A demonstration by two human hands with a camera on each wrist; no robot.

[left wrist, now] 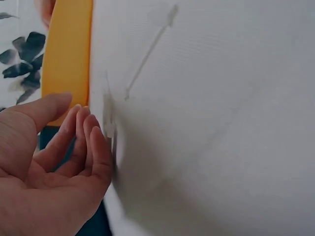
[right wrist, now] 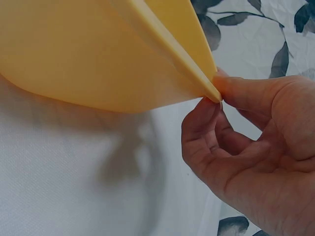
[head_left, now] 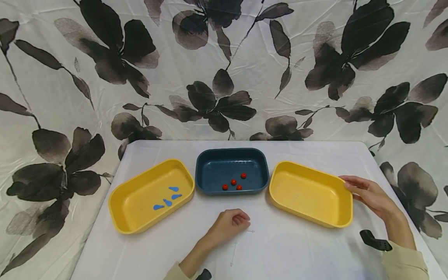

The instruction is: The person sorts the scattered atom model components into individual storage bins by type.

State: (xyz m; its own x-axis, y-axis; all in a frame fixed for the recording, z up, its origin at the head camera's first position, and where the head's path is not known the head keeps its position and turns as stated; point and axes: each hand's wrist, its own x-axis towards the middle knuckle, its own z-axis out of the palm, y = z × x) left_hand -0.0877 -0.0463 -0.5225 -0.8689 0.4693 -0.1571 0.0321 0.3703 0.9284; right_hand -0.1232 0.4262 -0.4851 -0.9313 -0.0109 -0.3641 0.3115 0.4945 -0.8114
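My right hand [head_left: 372,196] pinches the rim of the right yellow tray [head_left: 332,210] at its right end. The right wrist view shows the thumb and fingertips on the rim of that yellow tray [right wrist: 113,73]. My left hand [head_left: 227,225] hovers over or rests at the white table in front of the dark blue tray; I cannot tell which. In the left wrist view its fingers [left wrist: 101,157] are loosely curled, the thumb apart, nothing visible between them. A thin pale stick-like piece [left wrist: 150,54] lies close by on the table.
The dark blue tray [head_left: 231,151] holds several red beads [head_left: 233,182]. At left, another yellow tray [head_left: 129,217] holds several blue drop-shaped pieces [head_left: 167,202]. A flowered cloth [head_left: 273,77] hangs behind the white table [head_left: 297,252].
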